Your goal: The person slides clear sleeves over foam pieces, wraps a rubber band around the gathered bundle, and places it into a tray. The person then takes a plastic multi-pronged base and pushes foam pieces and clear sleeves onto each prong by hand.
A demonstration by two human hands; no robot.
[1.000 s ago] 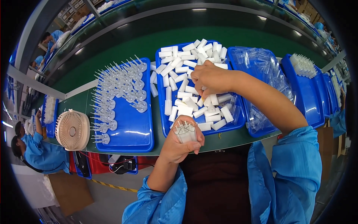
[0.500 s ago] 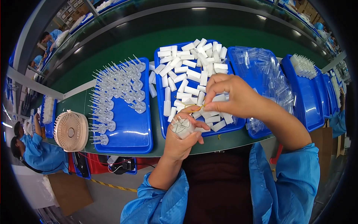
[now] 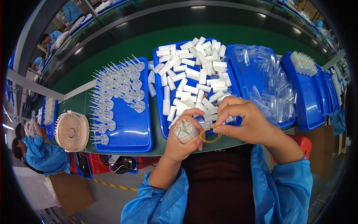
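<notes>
In front of my body, my left hand (image 3: 176,146) wraps round a bundle of white wedge-shaped pieces (image 3: 185,132), whose ends face up in a ring. Just right of it, my right hand (image 3: 241,118) pinches a yellow rubber band (image 3: 211,141) between thumb and forefinger. The band hangs as a loop beside the bundle, its left side close to my left fingers; whether it touches them I cannot tell. Beyond both hands, many loose white blocks (image 3: 192,74) lie heaped in a blue tray (image 3: 161,123).
Left stands a blue tray (image 3: 128,128) of clear thin-stemmed parts (image 3: 118,86), with a beige fan (image 3: 71,131) beside it. Clear plastic sleeves (image 3: 265,74) fill a tray on the right. Further right are blue trays (image 3: 310,106) and a cluster of white pieces (image 3: 304,64). Co-workers sit at far left.
My right hand has moved down and slightly right, bringing the rubber band from above the bundle to its right side. My left hand still holds the bundle, with its end turned more upward.
</notes>
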